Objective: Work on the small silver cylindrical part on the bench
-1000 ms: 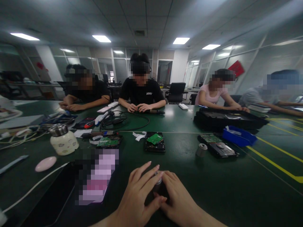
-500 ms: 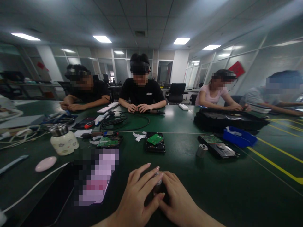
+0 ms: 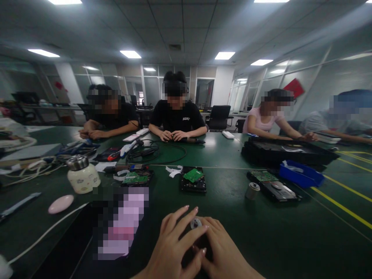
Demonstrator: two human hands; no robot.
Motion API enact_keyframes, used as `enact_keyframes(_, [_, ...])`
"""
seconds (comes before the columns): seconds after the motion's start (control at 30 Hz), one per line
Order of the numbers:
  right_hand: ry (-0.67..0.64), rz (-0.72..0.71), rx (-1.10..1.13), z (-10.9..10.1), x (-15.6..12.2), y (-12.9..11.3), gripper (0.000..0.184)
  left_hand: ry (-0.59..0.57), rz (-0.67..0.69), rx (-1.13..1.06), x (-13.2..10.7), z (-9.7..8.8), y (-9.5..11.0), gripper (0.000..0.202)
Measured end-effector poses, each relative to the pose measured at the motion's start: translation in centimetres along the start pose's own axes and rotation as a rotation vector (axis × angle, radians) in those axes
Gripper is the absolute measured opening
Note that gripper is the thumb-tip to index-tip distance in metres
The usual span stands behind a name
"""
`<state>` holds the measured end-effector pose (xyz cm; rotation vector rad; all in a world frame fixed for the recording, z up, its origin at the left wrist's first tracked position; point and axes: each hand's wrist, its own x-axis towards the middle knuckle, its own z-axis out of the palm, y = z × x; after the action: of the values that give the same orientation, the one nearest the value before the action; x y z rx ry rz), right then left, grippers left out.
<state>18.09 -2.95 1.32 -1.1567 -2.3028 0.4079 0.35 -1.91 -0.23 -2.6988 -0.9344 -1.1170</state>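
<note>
A flat rectangular device with a lilac screen [image 3: 128, 217] bounds the room left of the left fingers; left hand [image 3: 176, 242]: fingers spread and arched; small silver metal cylinder [image 3: 196, 223]: between both hands' fingers, round end facing upward, long axis roughly upright, body mostly hidden; right hand [image 3: 219, 248]: fingers curled beside it; whether either hand grips cannot be told; smooth green tabletop [image 3: 285, 232] gives open room right of the right fingers.

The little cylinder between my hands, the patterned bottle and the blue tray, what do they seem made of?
Cylinder: probably metal, going by its silvery round end; its side is mostly hidden. Bottle: shiny lid, likely metal, with bright reflections; the smooth cream body could be coated metal or plastic. Blue tray: likely plastic, evenly coloured.
</note>
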Motion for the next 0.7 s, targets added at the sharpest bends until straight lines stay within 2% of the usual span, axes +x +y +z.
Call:
enact_keyframes(0.13, [0.001,0.015,-0.012,0.1,0.0,-0.1,0.040,0.064,-0.099,-0.053,0.6,-0.6,0.1,0.033])
enact_keyframes(0.27, [-0.015,0.040,-0.043,0.2,0.0,0.0,0.045,0.113,-0.371,-0.202,1.7,-0.6,0.4,0.020])
enact_keyframes(0.33, [-0.022,0.036,-0.065,0.2,0.0,0.1,0.048,0.145,-0.466,-0.304,2.2,-0.4,0.6,0.013])
enact_keyframes(0.47, [-0.023,0.036,-0.101,0.3,0.0,0.2,0.047,0.206,-0.501,-0.476,2.7,0.2,0.8,0.004])
enact_keyframes(0.6, [-0.009,0.047,-0.101,0.4,0.1,0.1,0.042,0.222,-0.501,-0.507,2.7,0.4,0.8,0.005])
enact_keyframes(0.7, [0.005,0.045,-0.105,0.5,0.1,0.2,0.043,0.269,-0.628,-0.473,2.2,0.5,0.2,0.012])
